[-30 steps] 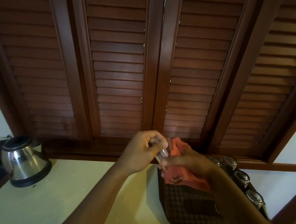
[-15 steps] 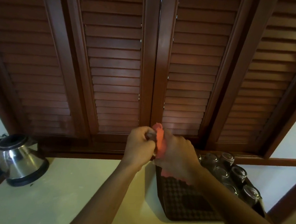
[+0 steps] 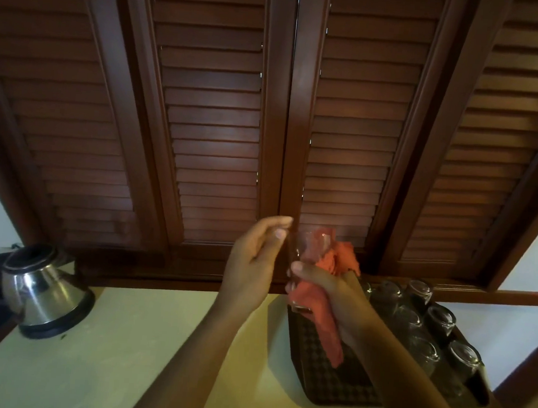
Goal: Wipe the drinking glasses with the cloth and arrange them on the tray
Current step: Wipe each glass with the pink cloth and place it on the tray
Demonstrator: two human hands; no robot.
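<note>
Behind both hands, louvred wooden shutters (image 3: 215,130) fill the wall, and a pale countertop (image 3: 117,352) is spread below the fingers. A dark textured tray (image 3: 329,377) is set under and beyond the right hand's fingers, with upturned drinking glasses (image 3: 412,322) gathered along its far side, probably so they drain and stay dust-free. A steel electric kettle (image 3: 40,293) is left well to the left of the left hand. A clear drinking glass (image 3: 302,257) is held up between the hands, over the tray's near corner. An orange cloth (image 3: 328,291) is gripped in the curled fingers of the right hand (image 3: 334,291), part of it apparently pushed into the glass for wiping. The left hand (image 3: 254,263) is held against the glass's side, its fingers loosely together; a firm grip cannot be told, the hand seemingly being used to steady and turn the glass
</note>
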